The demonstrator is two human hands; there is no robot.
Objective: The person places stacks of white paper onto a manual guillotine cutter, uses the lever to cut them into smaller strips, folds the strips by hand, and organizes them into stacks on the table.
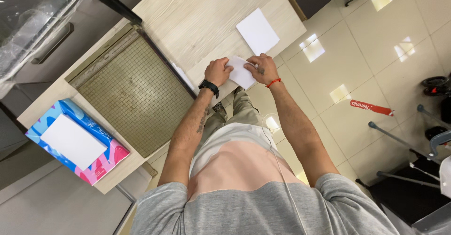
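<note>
Left hand point(218, 71): is being pressed down on the left edge of a small white sheet point(242, 73), fingers curled narrow, the tips lying on the paper; a black watch point(209, 86) is being worn on the wrist.
Right hand point(261, 68): is being laid on the right part of the same sheet, fingers bent and close together, pinning the paper; a red string bracelet point(273, 82) is being worn on the wrist.
Small white sheet: is being held flat at the near edge of the bench point(197, 14), between the two hands, one corner hanging just past the edge.
Second white sheet point(257, 31): is lying loose on the bench, near the far right corner, apart from the hands.
Paper cutter point(134, 91): is resting on the bench to the left of the left hand, its gridded board reaching the near edge; its black arm point(167, 63) is lying along the side next to the held sheet.
Blue and pink box point(77, 142): is sitting at the left end of the bench, with a white sheet point(73, 142) lying on top.
Floor point(376, 51): glossy pale tiles are being seen beyond the bench edge, under the right arm.
</note>
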